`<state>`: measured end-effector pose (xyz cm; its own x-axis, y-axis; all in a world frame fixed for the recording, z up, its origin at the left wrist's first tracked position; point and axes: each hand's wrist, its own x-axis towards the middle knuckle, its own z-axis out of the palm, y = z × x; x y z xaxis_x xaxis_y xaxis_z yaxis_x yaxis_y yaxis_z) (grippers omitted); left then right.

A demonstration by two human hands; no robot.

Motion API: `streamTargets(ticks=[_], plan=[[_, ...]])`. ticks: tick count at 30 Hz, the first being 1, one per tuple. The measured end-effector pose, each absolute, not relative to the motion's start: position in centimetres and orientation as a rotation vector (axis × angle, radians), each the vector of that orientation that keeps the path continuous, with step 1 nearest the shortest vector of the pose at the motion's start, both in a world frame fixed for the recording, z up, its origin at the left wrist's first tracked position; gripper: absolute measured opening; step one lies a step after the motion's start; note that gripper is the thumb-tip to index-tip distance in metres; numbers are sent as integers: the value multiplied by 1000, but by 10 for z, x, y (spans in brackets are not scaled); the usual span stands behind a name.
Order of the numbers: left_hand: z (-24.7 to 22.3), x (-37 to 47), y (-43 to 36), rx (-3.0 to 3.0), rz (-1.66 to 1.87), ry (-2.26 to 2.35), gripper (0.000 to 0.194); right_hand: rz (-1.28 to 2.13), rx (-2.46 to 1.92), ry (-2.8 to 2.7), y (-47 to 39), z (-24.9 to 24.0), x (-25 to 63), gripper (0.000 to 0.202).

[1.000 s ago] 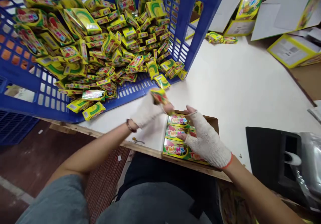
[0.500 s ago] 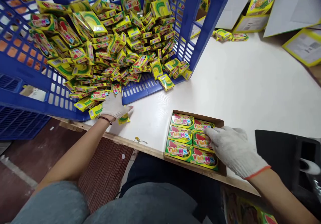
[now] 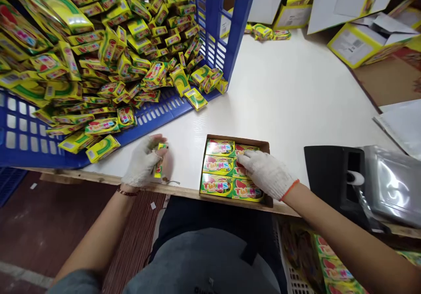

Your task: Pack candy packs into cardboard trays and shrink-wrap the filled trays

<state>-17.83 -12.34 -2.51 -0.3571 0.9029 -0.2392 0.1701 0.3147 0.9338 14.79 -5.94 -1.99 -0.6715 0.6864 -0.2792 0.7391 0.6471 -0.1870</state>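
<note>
My left hand, in a white knit glove with bare fingertips, pinches a small yellow-green candy pack on edge just above the table. My right hand, gloved with an orange cuff, lies over the right side of a shallow brown carton. Its fingers are stretched out and rest on the packs there. Inside the carton, Twins candy packs lie flat in two columns, watermelon and lettering upward. My right hand partly covers the right column.
A blue plastic crate heaped with loose candy packs lies tipped at the left on the white table. A black case and clear plastic film are at the right. Yellow-white cartons stand at the back right.
My left hand has left the crate's edge and come toward the carton, now with a candy pack in its fingers. My right hand stays over the carton. The view has shifted to the right.
</note>
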Motion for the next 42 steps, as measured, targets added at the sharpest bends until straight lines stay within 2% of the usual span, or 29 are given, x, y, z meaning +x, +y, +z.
streamTargets(ticks=[2, 4, 7, 9, 11, 14, 16, 18, 20, 22, 26, 29, 31, 34, 37, 40, 42], plan=[[-9, -152, -115, 676, 1267, 1341, 45, -782, 1289, 2755, -62, -17, 143, 13], [5, -120, -108, 533, 1308, 1083, 39, -1378, 1459, 2736, -67, -12, 132, 11], [12, -77, -102, 632, 1280, 960, 39, -2340, 1553, 2397, -74, -8, 114, 32], [10, -61, -99, 809, 1253, 1041, 45, -2606, 1540, 2238, -74, -7, 109, 43], [6, -54, -96, 1022, 1208, 1204, 48, -2462, 1592, 2344, -69, -3, 114, 41], [4, -52, -90, 1365, 1089, 1383, 39, -1745, 1682, 2830, -58, 13, 131, 33], [7, -49, -85, 1570, 1036, 1396, 39, -1259, 1558, 3097, -50, 27, 140, 38], [10, -44, -80, 1676, 1045, 1362, 49, -1024, 1307, 3172, -44, 35, 146, 46], [11, -37, -74, 1634, 1088, 1286, 55, -991, 1164, 3118, -38, 36, 150, 52], [11, -32, -66, 1534, 1117, 1215, 55, -1003, 1276, 3083, -36, 30, 153, 54], [7, -26, -54, 1645, 946, 1243, 32, -934, 1719, 3083, -38, 16, 164, 45], [2, -23, -48, 1807, 837, 1242, 16, -696, 1681, 3064, -39, 18, 173, 40], [-2, -22, -45, 1910, 842, 1248, 17, -537, 1577, 2995, -37, 20, 178, 34], [-9, -25, -44, 2127, 817, 1407, 17, -473, 1571, 2841, -32, 16, 181, 27], [-12, -32, -46, 2419, 502, 1480, 12, -425, 1700, 2736, -30, 7, 180, 24], [-12, -34, -49, 2710, 130, 1217, 11, -422, 1821, 2627, -29, 1, 175, 25], [-13, -33, -50, 2830, 33, 1095, 14, -493, 1888, 2509, -26, 1, 172, 25]])
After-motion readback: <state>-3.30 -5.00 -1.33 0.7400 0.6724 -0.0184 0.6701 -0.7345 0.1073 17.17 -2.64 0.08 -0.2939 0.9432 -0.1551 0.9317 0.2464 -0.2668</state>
